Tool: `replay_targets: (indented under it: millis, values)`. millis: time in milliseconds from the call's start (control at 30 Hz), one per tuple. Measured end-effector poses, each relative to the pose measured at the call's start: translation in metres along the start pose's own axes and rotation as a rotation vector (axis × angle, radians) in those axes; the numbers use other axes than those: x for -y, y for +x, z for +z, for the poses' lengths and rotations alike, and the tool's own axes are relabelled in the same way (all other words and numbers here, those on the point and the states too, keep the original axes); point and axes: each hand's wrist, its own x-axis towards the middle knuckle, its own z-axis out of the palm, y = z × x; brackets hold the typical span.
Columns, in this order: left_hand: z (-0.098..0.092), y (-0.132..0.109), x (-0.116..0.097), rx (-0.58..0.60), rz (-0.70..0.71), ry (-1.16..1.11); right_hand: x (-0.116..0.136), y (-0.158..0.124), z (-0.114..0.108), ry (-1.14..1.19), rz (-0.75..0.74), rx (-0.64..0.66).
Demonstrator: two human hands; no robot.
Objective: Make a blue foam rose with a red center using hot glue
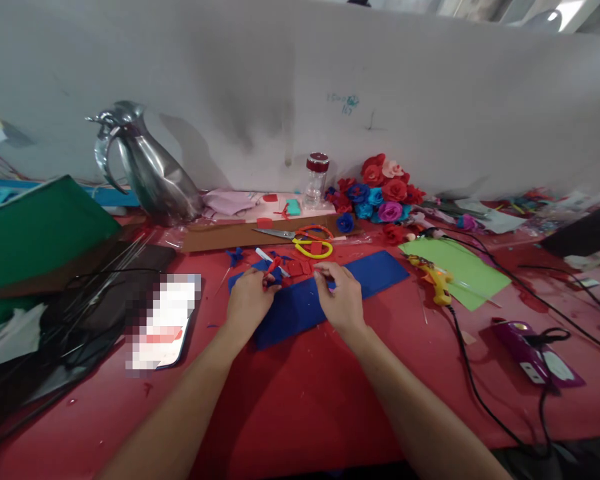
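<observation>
My left hand (250, 299) is closed in a pinch on a small red paper piece (274, 266), over the left part of a blue paper strip (295, 313). My right hand (341, 297) hovers over the same strip, its fingers curled with thumb and fingertips close together; what they hold, if anything, is too small to make out. Between and just beyond the hands lie red paper scraps (300, 268) and a white pen (266, 256). Scissors (314, 249) with yellow and orange handles rest behind them. A small blue paper flower on a stem (235, 256) lies left of my left hand.
Paper roses (393, 190), a lidded glass bottle (316, 180) and a metal jug (155, 167) line the wall. A yellow glue gun (437, 283) lies on green paper (473, 267) at right, its cord near a purple power strip (535, 353). A phone (165, 320) lies left.
</observation>
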Motion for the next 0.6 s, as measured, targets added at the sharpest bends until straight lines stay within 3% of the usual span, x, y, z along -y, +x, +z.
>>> replay_targets:
  millis: [100, 233, 367, 600]
  values:
    - [0.001, 0.001, 0.0, 0.113, 0.006, 0.258, -0.001, 0.0, 0.001, 0.008, -0.033, 0.001]
    - [0.0, 0.003, 0.0, 0.105, 0.015, 0.268, 0.0, -0.001, 0.0, -0.003, -0.056, 0.003]
    - [-0.009, 0.004, 0.0, -0.064, -0.033, 0.057, 0.002, -0.001, -0.001, 0.006, -0.049, -0.004]
    - [-0.026, 0.005, -0.006, -0.468, -0.075, -0.6, 0.003, -0.003, -0.002, -0.11, -0.021, 0.03]
